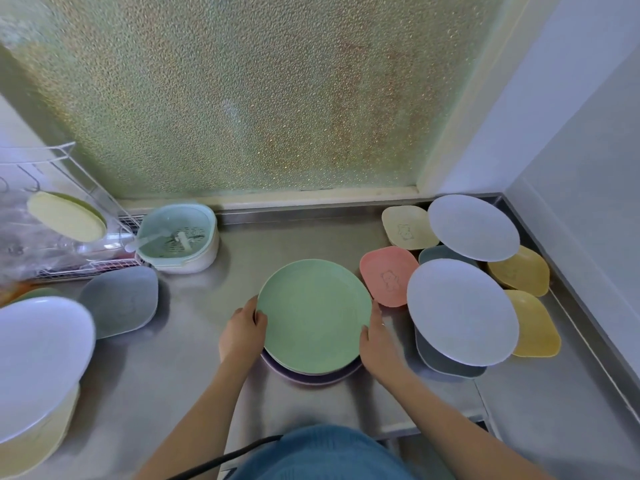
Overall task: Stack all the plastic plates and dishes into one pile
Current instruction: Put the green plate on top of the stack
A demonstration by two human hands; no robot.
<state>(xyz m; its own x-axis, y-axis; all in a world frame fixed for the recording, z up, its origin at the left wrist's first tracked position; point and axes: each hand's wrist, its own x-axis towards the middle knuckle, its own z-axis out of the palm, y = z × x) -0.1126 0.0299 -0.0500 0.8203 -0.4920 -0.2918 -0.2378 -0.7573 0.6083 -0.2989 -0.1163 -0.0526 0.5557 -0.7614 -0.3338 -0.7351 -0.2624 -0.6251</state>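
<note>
Left hand (242, 332) grips the green plate (314, 315) at its 9 o'clock rim, right hand (375, 344) at 4 o'clock; plate tops a purple plate (308, 375) on the steel counter (194, 358). Pink dish (388, 275) just beside at 2 o'clock, white plates (462, 311) over scattered dishes farther right.

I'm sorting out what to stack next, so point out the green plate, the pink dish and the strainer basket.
green plate (313, 315): head view, flat centre.
pink dish (388, 276): head view, inner floor.
strainer basket (178, 237): head view, perforated inside.
</note>
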